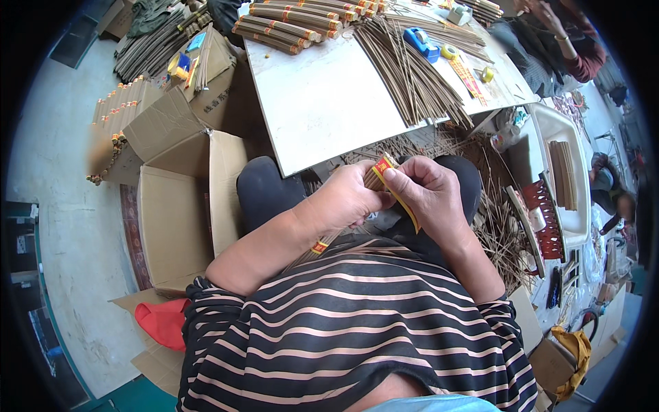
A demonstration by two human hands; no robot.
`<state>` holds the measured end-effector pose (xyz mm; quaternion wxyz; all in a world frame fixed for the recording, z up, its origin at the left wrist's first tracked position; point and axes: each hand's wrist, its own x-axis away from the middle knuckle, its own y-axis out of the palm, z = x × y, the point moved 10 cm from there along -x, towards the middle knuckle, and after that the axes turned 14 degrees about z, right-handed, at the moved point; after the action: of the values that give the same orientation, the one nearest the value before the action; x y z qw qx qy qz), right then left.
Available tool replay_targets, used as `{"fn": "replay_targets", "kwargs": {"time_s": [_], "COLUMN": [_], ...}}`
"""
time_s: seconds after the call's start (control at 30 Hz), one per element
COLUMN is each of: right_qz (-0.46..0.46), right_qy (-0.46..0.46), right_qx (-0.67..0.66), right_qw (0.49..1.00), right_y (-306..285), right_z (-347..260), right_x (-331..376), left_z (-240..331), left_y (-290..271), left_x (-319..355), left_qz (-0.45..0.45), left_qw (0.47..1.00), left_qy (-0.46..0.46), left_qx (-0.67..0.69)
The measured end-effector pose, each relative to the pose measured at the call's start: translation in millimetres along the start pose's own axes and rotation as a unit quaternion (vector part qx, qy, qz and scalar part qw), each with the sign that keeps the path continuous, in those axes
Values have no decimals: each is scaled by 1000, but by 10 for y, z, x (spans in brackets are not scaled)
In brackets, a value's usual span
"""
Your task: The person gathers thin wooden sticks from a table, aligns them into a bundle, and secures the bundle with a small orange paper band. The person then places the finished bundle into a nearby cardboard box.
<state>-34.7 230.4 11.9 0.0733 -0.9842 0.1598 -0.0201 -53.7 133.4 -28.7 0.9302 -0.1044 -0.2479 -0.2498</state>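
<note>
My left hand point(349, 194) is closed round a bundle of thin brown incense sticks point(373, 180) above my lap. The bundle slants back under my left forearm, where a second red and yellow band point(319, 246) shows near my shirt. Across the bundle's far end lies a red and yellow paper label strip point(410, 211), its loose tail hanging down. My right hand point(431, 191) pinches the label against the bundle, thumb on top. The right fingertips are partly hidden behind the thumb.
Ahead stands a white table point(322, 96) with banded bundles point(302, 20), loose sticks point(412, 75), a blue tape dispenser point(421, 44) and label strips point(468, 81). An open cardboard box point(175, 213) is at left. Scattered sticks and a white tub point(580, 165) are at right. Another person point(549, 41) sits far right.
</note>
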Motion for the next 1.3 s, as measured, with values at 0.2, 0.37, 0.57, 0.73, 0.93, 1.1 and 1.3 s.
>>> {"fn": "replay_targets", "kwargs": {"time_s": [0.2, 0.37, 0.57, 0.73, 0.93, 1.1, 1.3], "right_qz": [11, -12, -15, -19, -18, -17, -26], "right_qy": [17, 13, 38, 48, 35, 35, 15], "right_qx": [-7, 2, -1, 11, 33, 58, 43], "right_qw": [1000, 1000, 999, 999, 999, 998, 999], "right_y": [-69, -95, -123, -123, -133, -160, -156], "right_z": [-1, -9, 17, -6, -18, -49, -24], "right_x": [16, 20, 36, 41, 38, 49, 46], "left_z": [66, 78, 49, 39, 32, 31, 44], "left_y": [20, 82, 121, 123, 121, 135, 144], "left_x": [117, 181, 150, 148, 139, 146, 168], "left_qz": [-12, -86, -84, -82, -75, -89, -101], "left_qw": [1000, 993, 992, 993, 994, 992, 991], "left_qy": [28, 60, 74, 73, 77, 72, 64], "left_qx": [0, 59, 55, 44, 35, 55, 58]}}
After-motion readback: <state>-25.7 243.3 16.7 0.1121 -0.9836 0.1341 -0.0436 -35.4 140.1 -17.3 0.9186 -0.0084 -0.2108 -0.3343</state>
